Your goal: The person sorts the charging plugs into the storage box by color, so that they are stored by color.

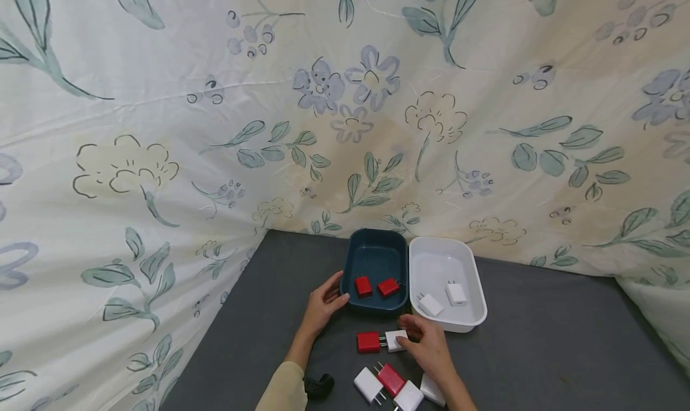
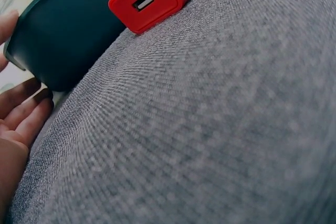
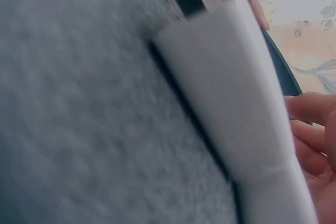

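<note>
My left hand (image 1: 321,305) grips the near left corner of a dark blue tray (image 1: 377,237), thumb and fingers spread along its rim and outer wall. Two red chargers lie in this tray. With thumb and index finger, my right hand (image 1: 428,342) pinches a white charger (image 1: 395,340) on the dark cloth. Its prongs face those of a red charger (image 1: 369,342) just left of it. In the left wrist view, a red charger (image 2: 152,1) with a USB port shows beside the tray wall (image 2: 63,40). A blurred white charger (image 3: 226,87) covers part of the right wrist view.
A white tray (image 1: 478,279) holding two white chargers stands against the blue one. Nearer me lie white chargers (image 1: 369,384) (image 1: 408,396) (image 1: 433,390) and a red charger (image 1: 390,379). A black object (image 1: 319,387) sits by the left sleeve. Floral fabric (image 1: 345,189) hangs behind.
</note>
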Demonstrator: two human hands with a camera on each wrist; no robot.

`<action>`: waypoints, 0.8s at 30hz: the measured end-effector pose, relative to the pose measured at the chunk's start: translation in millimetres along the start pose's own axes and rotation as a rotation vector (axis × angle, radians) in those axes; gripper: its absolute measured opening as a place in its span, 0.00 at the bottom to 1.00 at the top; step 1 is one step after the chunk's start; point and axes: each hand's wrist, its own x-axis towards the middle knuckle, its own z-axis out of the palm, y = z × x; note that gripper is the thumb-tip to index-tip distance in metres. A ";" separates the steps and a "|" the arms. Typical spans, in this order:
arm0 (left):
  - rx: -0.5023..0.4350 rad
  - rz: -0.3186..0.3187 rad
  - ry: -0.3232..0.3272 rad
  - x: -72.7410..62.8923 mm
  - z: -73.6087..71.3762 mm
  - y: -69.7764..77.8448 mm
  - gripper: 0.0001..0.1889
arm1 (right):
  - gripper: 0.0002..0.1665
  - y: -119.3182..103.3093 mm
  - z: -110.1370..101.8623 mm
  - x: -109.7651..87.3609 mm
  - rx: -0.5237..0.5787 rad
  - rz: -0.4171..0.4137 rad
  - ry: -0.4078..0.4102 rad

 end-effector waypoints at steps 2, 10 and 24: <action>0.000 -0.002 0.000 -0.1 -0.1 -0.2 0.33 | 0.25 2.1 -1.7 0.6 0.002 0.000 -0.029; 0.001 -0.005 0.013 0.2 -0.1 0.8 0.33 | 0.31 14.1 -6.7 4.6 0.049 0.002 -0.138; 0.006 0.002 -0.004 -0.6 0.3 4.5 0.33 | 0.39 30.9 -17.5 7.8 0.204 -0.053 -0.282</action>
